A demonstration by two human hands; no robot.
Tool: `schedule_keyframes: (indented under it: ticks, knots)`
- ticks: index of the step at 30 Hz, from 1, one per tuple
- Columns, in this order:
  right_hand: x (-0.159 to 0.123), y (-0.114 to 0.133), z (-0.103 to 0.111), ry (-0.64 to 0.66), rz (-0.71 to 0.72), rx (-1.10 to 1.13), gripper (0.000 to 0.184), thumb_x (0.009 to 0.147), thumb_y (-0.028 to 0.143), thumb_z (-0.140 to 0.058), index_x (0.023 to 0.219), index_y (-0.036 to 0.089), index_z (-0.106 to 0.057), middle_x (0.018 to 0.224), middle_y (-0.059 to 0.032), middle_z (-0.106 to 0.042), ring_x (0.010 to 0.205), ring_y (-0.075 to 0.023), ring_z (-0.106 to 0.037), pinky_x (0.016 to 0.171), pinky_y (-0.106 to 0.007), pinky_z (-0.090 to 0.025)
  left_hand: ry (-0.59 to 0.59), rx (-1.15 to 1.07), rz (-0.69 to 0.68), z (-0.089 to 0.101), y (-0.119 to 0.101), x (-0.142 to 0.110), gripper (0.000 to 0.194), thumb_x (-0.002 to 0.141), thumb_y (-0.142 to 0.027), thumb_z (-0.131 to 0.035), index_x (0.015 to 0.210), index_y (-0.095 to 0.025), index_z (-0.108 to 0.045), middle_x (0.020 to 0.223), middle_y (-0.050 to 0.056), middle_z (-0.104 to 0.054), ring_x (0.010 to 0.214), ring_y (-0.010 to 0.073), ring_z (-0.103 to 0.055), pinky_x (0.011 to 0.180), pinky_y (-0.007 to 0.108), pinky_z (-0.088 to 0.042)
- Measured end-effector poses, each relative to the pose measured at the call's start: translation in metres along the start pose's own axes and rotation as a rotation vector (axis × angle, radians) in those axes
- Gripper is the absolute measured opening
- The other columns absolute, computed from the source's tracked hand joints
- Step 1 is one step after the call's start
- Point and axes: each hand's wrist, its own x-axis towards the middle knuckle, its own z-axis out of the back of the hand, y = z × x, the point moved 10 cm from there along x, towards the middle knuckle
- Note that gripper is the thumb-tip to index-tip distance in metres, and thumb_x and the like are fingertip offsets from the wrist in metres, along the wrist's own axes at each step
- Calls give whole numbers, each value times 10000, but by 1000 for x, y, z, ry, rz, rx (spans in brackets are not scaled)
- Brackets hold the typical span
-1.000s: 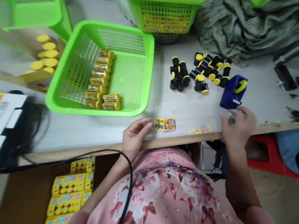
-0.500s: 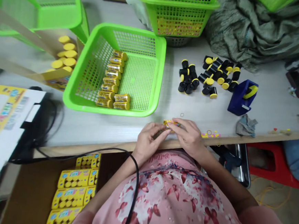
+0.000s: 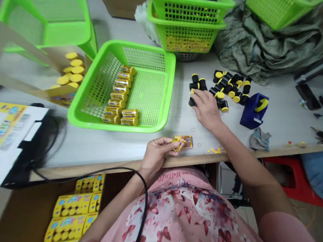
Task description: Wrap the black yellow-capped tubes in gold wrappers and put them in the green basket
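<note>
My left hand (image 3: 155, 152) pinches a small yellow printed label (image 3: 178, 145) between thumb and fingers at the table's front edge. A second piece of the same print (image 3: 188, 141) lies flat just behind it. Farther back, my right hand (image 3: 207, 109) is stretched over the left cluster of small black canisters with yellow caps. Its fingers are curled around one black canister (image 3: 191, 101), and the hand hides part of that cluster. More such canisters (image 3: 227, 84) lie loose to the right of my fingers.
A green basket (image 3: 117, 128) holds several yellow-wrapped canisters (image 3: 118, 96). Stacked green baskets (image 3: 186, 20) stand at the back. Right of the canisters is a blue tape dispenser (image 3: 250, 115), with a crumpled grey cloth (image 3: 260, 139) before it. A black cable (image 3: 129, 169) crosses my left arm.
My right hand has left the label at the front edge and moved back to the black canisters. My left hand still holds a label. The view has tilted slightly.
</note>
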Motion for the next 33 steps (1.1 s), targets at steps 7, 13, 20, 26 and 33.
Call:
schedule_keyframes:
  ticks: [7,13,20,26,33]
  knots:
    - [26,22,-46,357,213,-202,306,894,21,-411,878,200,-658,936,-104,-671,1157,-301,-530,1014,-504,-420,21,-4,-51,3,0,0,338,520,-433,-893,661,-157,-762,686,44,-755,625,159,-677,672,296,-582]
    - [10,-27,-7,49,-198,238,331,898,184,-541,1226,157,-579,1061,-112,-647,1053,-274,-594,949,-501,-503,19,-29,-53,6,-1,-2,275,457,-303,-927,598,-162,-737,612,6,-728,586,104,-642,661,223,-519]
    - [-79,-2,-33,226,-709,1362,404,760,496,-735,1031,207,-657,875,-30,-717,789,-172,-701,799,-387,-612,-16,-29,-28,5,1,0,329,409,-264,-938,673,-160,-772,706,35,-766,637,135,-666,723,275,-528]
    - [-95,21,-33,228,-710,1416,397,716,504,-777,981,212,-732,976,-19,-745,857,-149,-687,886,-351,-574,-4,3,-48,3,-1,0,298,428,-276,-932,662,-179,-775,690,21,-764,628,133,-660,742,282,-535]
    - [-93,26,-36,233,-621,1352,396,715,451,-794,1028,225,-707,1019,-21,-730,947,-166,-677,903,-357,-570,34,-9,-36,-4,-1,1,316,462,-285,-917,728,-175,-786,744,43,-777,693,163,-689,798,318,-537]
